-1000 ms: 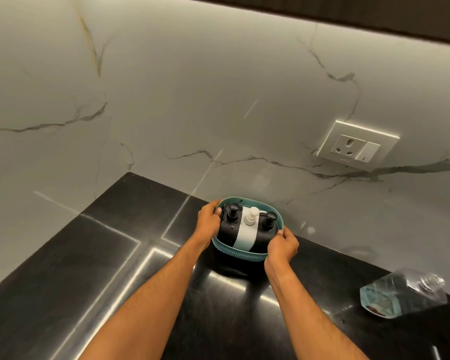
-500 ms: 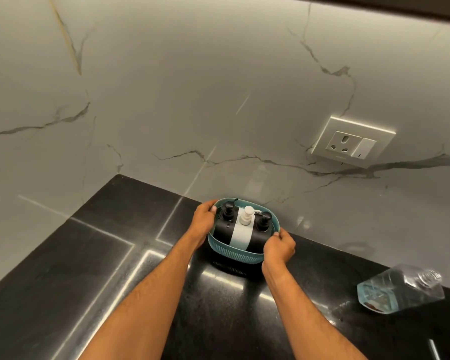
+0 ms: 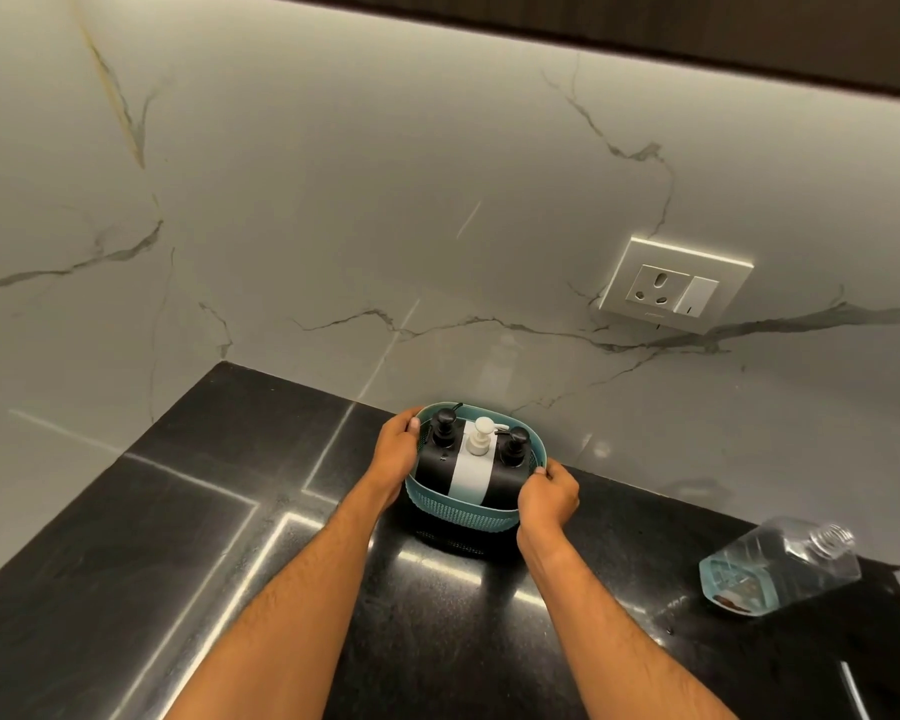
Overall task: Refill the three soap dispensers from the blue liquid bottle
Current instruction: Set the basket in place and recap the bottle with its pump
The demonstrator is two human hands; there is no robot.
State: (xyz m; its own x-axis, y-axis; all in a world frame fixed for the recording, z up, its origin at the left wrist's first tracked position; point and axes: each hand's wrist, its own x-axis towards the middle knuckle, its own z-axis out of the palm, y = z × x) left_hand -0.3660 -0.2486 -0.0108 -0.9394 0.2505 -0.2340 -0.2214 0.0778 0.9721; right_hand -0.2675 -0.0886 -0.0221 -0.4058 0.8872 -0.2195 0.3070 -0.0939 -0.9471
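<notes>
Your left hand point(image 3: 393, 454) grips the left end of the basket point(image 3: 458, 514), thumb hooked over the rim and fingers wrapped down the outer wall. The basket is teal, oval and perforated, and it sits on the black counter point(image 3: 126, 563) close to the marble wall point(image 3: 333, 226).

Inside it three dispensers stand upright in a row, touching side by side: a black one point(image 3: 435, 459) nearest your left hand, a white one point(image 3: 471, 472) in the middle, and another black one point(image 3: 505, 475) on the right. Each has its pump head on; the outer two pumps are black, the middle one white.

Your right hand point(image 3: 546, 498) clasps the basket's right end, fingers curled over the rim and round the wall. Both forearms reach in from the bottom edge.

Above and to the right, a socket point(image 3: 674, 285) with a switch is set into the wall.

Well apart to the right, the bottle point(image 3: 780, 569) lies on its side on the counter, clear plastic with a little pale blue liquid pooled at its lower end, its threaded neck uncapped and pointing up and right.
</notes>
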